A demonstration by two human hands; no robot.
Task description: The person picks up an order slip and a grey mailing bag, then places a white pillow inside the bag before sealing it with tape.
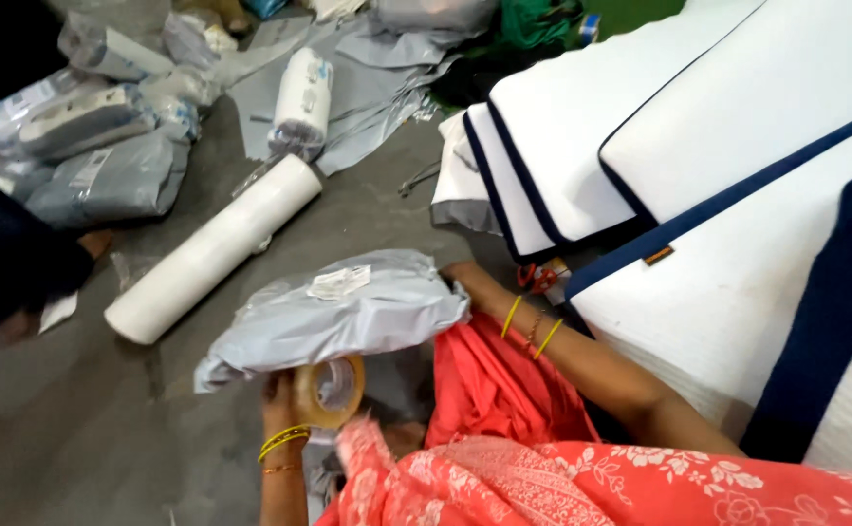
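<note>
Over at the far left of the grey parcel (348, 317), a heap of packed bags (95, 146) sits on the floor (75, 429). Closer in, left of the parcel, a long white roll (214, 249) lies slantwise. Now the parcel itself, a grey plastic mailer with a label, resting across the lap. Just under its front edge, the left hand (285, 394) is wrapped around a tape roll (331, 392), fingers closed on it. At the parcel's right end, the right hand (460, 276) is tucked behind the plastic; its grip can't be made out. Right of the parcel, white cushions (699, 166) with dark blue trim are stacked.
</note>
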